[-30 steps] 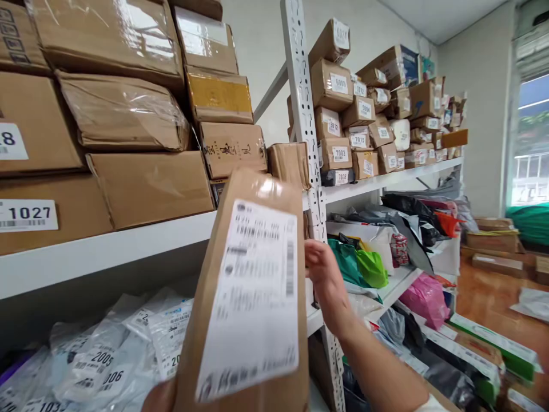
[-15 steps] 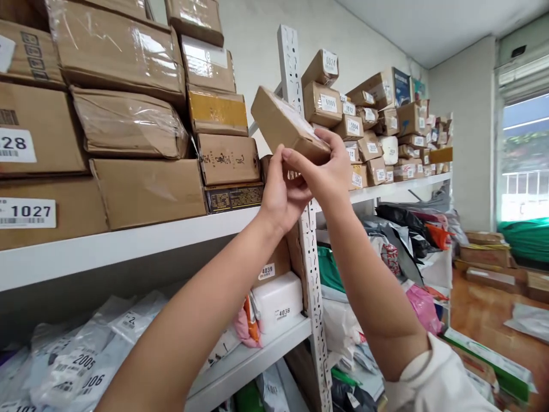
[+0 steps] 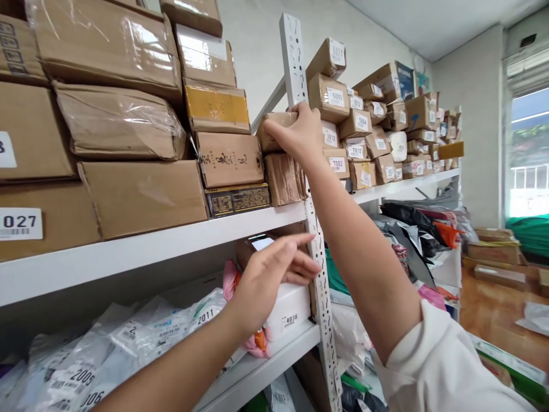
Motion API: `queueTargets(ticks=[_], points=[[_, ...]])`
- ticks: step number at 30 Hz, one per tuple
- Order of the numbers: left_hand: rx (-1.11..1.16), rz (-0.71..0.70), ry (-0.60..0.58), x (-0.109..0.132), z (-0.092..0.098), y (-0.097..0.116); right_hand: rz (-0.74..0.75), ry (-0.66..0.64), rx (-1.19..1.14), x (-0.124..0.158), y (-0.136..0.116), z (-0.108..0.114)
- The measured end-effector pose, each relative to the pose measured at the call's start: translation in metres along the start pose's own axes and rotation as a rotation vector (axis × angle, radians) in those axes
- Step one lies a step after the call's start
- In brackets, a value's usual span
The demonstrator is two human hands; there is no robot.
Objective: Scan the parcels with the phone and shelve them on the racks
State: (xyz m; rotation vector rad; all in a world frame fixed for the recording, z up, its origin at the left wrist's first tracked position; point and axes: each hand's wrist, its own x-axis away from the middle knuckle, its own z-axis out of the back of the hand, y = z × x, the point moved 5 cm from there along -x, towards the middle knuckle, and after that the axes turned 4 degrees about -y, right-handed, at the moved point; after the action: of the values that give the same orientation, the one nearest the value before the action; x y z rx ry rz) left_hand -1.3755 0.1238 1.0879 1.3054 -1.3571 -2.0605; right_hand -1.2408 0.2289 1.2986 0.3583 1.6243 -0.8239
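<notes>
My right hand [image 3: 298,133] grips a small brown box [image 3: 277,121] by its sides, at the right end of the upper shelf. That box rests above another brown carton [image 3: 283,178], close to the perforated upright [image 3: 294,57]. Lower down, my left hand [image 3: 274,274] hangs with its fingers stretched out and nothing in it, in front of the lower compartment and a white package labelled 4038 [image 3: 290,315]. Left of the small box are a carton with dark characters [image 3: 230,160] and a flat black box [image 3: 239,199].
Large cartons [image 3: 143,197] are stacked on the upper shelf [image 3: 141,246] at left. Plastic-wrapped parcels [image 3: 107,349] fill the lower shelf. Beyond the upright, a second shelf [image 3: 386,187] holds many labelled boxes, with bags below. Cartons [image 3: 493,252] lie on the floor at far right.
The small box has moved from in front of the upright down and left onto the stack, in my right hand. My left hand has let go of it and dropped lower, its fingers now spread.
</notes>
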Motion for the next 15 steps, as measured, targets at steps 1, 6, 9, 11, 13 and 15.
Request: queueTargets(ticks=[1, 6, 9, 11, 13, 15], points=[[-0.036, 0.047, 0.007, 0.014, 0.005, -0.007, -0.013, -0.002, 0.035, 0.004, 0.001, -0.005], [-0.162, 0.205, -0.020, 0.082, 0.026, -0.022, 0.016, 0.048, 0.204, 0.022, 0.004, -0.018], [-0.221, 0.165, -0.052, 0.117, 0.030, -0.025, 0.017, 0.022, 0.217, 0.020, 0.005, -0.024], [-0.224, 0.141, -0.063, 0.140, 0.034, -0.034, -0.016, -0.008, 0.211, 0.024, 0.005, -0.023], [-0.193, 0.147, -0.082, 0.167, 0.040, -0.048, -0.014, -0.009, 0.206, 0.044, 0.002, -0.015], [-0.170, 0.199, -0.059, 0.199, 0.051, -0.061, 0.201, 0.096, 0.164, 0.084, -0.011, 0.001]])
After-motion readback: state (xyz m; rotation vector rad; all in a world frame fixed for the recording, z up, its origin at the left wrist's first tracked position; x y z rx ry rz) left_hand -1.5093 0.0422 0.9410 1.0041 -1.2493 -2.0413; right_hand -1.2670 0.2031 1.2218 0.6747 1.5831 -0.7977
